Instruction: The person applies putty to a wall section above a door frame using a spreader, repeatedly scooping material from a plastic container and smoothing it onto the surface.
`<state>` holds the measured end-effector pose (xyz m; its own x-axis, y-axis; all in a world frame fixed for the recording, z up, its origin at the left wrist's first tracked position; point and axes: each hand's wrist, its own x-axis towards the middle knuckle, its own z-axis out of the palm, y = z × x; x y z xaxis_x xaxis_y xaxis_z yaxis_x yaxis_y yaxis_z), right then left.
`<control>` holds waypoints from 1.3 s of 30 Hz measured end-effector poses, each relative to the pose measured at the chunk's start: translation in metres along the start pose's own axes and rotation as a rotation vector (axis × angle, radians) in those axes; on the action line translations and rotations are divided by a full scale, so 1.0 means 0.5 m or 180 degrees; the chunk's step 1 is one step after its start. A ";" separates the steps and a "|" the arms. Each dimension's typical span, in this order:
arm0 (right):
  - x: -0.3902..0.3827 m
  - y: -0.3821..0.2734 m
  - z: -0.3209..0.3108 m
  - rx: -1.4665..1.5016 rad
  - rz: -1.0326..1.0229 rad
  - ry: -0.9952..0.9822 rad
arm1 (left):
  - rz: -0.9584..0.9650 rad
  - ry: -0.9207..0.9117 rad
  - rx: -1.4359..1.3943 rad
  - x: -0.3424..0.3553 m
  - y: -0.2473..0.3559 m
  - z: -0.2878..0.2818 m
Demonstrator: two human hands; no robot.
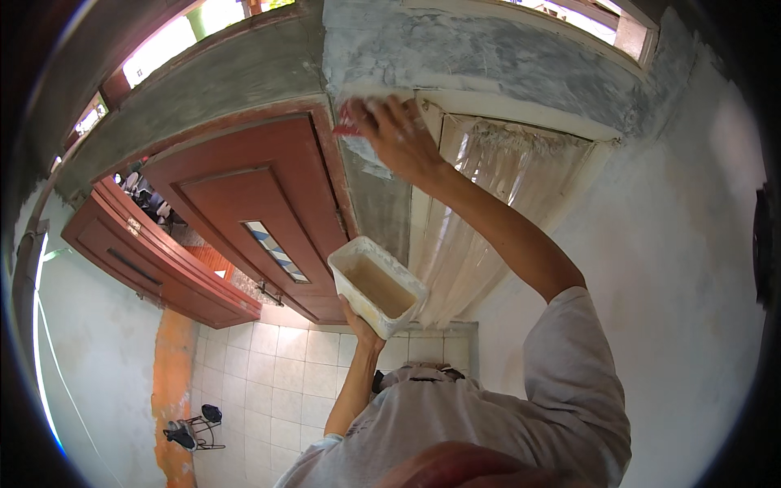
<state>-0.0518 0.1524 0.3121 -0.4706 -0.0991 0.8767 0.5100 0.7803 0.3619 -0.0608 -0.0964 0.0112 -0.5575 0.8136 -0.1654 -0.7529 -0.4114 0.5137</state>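
Observation:
My left hand (pixel 363 327) is closed round the lower side of a white rectangular plastic tub (pixel 355 294), tilted so that its beige, smeared inside shows. Up at the wall, my right hand (pixel 404 140) grips a red scraper (pixel 347 122); motion blurs the fingers and part of the tool. The scraper is at the narrow strip of wall (pixel 376 195) between the door frame and the window. Pale, patchy filler covers the upper part of that strip, while bare grey cement shows lower down.
Left of the strip hangs a reddish-brown panelled door (pixel 232 191), its other leaf (pixel 154 260) standing ajar. A curtained window (pixel 496 187) is to the right. Pale tiles (pixel 293 346) cover the floor. Dark shoes (pixel 183 437) sit by a small metal rack (pixel 206 431) at lower left.

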 end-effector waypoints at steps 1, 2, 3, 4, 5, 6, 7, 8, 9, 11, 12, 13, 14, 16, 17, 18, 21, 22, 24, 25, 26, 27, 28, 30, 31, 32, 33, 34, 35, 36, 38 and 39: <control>-0.011 -0.005 -0.005 0.0366 -0.0171 -0.0417 | -0.0008 0.0005 0.0010 0.002 -0.002 -0.006; -0.015 -0.002 -0.013 0.0706 -0.0336 -0.0832 | -0.0084 -0.0006 -0.0033 0.009 -0.003 -0.008; -0.016 0.013 -0.017 0.0758 -0.0330 -0.0352 | -0.0160 -0.0014 -0.0075 0.014 -0.003 -0.011; -0.011 0.037 -0.022 0.0737 -0.0313 -0.0356 | -0.0180 -0.0028 -0.0062 0.011 -0.004 -0.015; 0.005 0.071 -0.033 0.0778 -0.0117 0.0100 | -0.0138 -0.0054 -0.0102 0.007 -0.003 -0.012; 0.023 0.110 -0.052 0.0797 0.0061 0.0546 | -0.0112 -0.0094 -0.0159 0.007 -0.006 -0.006; 0.038 0.151 -0.081 0.0650 0.0247 0.0798 | -0.0130 -0.0112 -0.0164 0.010 -0.010 -0.009; 0.044 0.186 -0.106 0.0495 0.0441 0.1035 | -0.0100 -0.0078 -0.0145 0.013 -0.017 -0.014; 0.042 0.201 -0.109 0.0472 0.0449 0.1020 | -0.0060 -0.0039 -0.0121 0.015 -0.020 -0.019; 0.037 0.219 -0.113 -0.0022 0.1259 0.1069 | -0.0053 -0.0032 -0.0127 0.018 -0.027 -0.029; 0.035 0.211 -0.105 -0.0041 0.1257 0.1076 | -0.0011 -0.0031 -0.0134 0.021 -0.029 -0.027; 0.033 0.184 -0.084 0.0070 0.0936 0.1102 | -0.0023 -0.0052 -0.0134 0.023 -0.033 -0.024; 0.027 0.152 -0.059 0.0185 0.0625 0.1120 | -0.0056 -0.0062 -0.0146 0.023 -0.035 -0.023; 0.004 0.089 -0.019 0.0288 0.0596 0.0592 | -0.0126 -0.0105 -0.0149 0.026 -0.041 -0.008; -0.001 0.075 -0.029 0.0272 0.0614 0.0588 | -0.0127 -0.0149 -0.0095 0.024 -0.036 0.003; -0.006 0.064 -0.043 0.0465 0.0406 0.0118 | -0.0131 -0.0195 -0.0042 0.023 -0.034 0.011; -0.008 0.094 -0.085 0.0898 0.0202 -0.0075 | -0.0138 -0.0228 -0.0064 0.029 -0.036 0.014; -0.014 0.119 -0.101 0.1144 0.0176 0.0195 | -0.0154 -0.0234 -0.0046 0.030 -0.035 0.012; -0.040 0.200 -0.125 0.0709 0.0792 0.1107 | -0.0179 -0.0202 -0.0066 0.035 -0.043 0.012; -0.061 0.237 -0.134 0.0346 0.1157 0.1430 | -0.0212 -0.0204 -0.0072 0.036 -0.049 0.012; -0.076 0.260 -0.129 0.0335 0.1161 0.1407 | -0.0194 -0.0147 -0.0079 0.036 -0.054 0.010; -0.086 0.275 -0.124 0.0279 0.1762 0.1495 | -0.0170 -0.0087 -0.0081 0.034 -0.057 0.005; -0.098 0.281 -0.116 0.0222 0.2362 0.1577 | -0.0182 -0.0072 -0.0081 0.031 -0.060 -0.001; -0.056 0.212 -0.101 0.0091 0.2198 0.1511 | -0.0224 -0.0112 -0.0169 0.029 -0.053 -0.016; -0.025 0.169 -0.083 -0.0044 0.2014 0.1459 | -0.0222 -0.0107 -0.0115 0.027 -0.049 -0.019; 0.002 0.137 -0.054 0.0044 0.1816 0.1478 | -0.0137 -0.0116 -0.0061 0.025 -0.049 -0.018; 0.031 0.103 -0.023 0.0124 0.1629 0.1495 | -0.0059 -0.0124 0.0004 0.021 -0.044 -0.018; 0.064 0.048 -0.006 0.0256 0.1655 0.1518 | -0.0053 -0.0101 0.0076 0.013 -0.030 -0.014; 0.103 0.011 0.021 0.0761 0.1752 0.1792 | 0.0031 0.0012 0.0136 0.000 -0.016 0.005; 0.121 -0.031 0.042 0.0648 0.1826 0.1663 | 0.0119 0.0123 0.0178 -0.011 -0.006 0.019; 0.132 -0.076 0.039 0.0685 0.1802 0.1540 | 0.0080 0.0072 0.0211 -0.012 0.002 0.033; 0.130 -0.090 0.036 0.1146 0.1720 0.1234 | 0.0098 -0.0020 0.0212 -0.014 0.004 0.034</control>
<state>-0.1181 0.1217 0.3470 0.0989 0.1965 0.9755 0.2998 0.9289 -0.2176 -0.0526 -0.0959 0.0275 -0.5775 0.8037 -0.1436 -0.7104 -0.4081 0.5734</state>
